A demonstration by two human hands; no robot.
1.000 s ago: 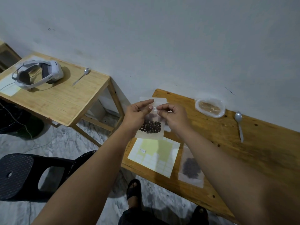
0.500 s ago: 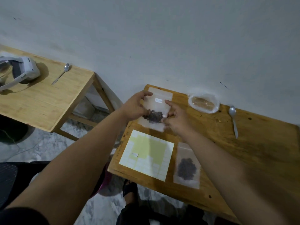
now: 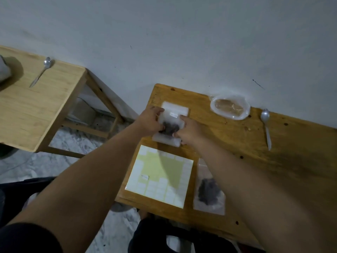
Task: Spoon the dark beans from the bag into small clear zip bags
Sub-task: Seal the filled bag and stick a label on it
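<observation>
Both hands were on it: the left hand [image 3: 151, 119] curled round the left edge of the small zip bag [image 3: 171, 119] and the right hand [image 3: 189, 133] pinched its right edge. The bag sat near the far-left corner of the tabletop [image 3: 284, 167], over a stack of empty bags [image 3: 176, 108]; whether it rested on them I could not tell. Its long axis ran from the near edge toward the wall, white label at the far end, dark beans [image 3: 169, 129] bunched at the near end.

The left edge lay just beside the left hand. The label sheet [image 3: 160, 178] lay just nearward, with a second filled bag [image 3: 208, 192] beside it at the near edge. A crumpled clear bag [image 3: 230, 106] sat at the far edge and a spoon [image 3: 266, 128] lay to its right. Bare wood opened toward the right.
</observation>
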